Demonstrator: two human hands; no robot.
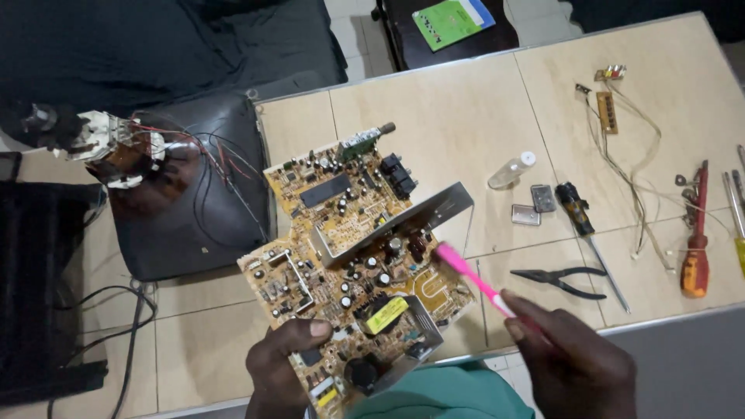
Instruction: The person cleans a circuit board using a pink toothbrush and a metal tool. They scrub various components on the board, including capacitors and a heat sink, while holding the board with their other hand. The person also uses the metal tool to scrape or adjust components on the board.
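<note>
The circuit board (pixel 353 264) is steadied by the left hand (pixel 283 361), grip closed on its near edge; a pink toothbrush (pixel 466 271) is pinched in the right hand (pixel 570 353), bristles brought to the components.

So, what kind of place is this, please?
Probably an electronics repair bench: a bare circuit board, a picture tube with loose wires, and pliers and screwdrivers on the table.

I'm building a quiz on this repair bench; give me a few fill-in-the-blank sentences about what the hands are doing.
1. The right hand holds a pink ____ over the circuit board.
2. The left hand grips the board by its ____ edge.
3. The black pliers lie on the ____, right of the board.

Missing words: toothbrush; near; table
</note>
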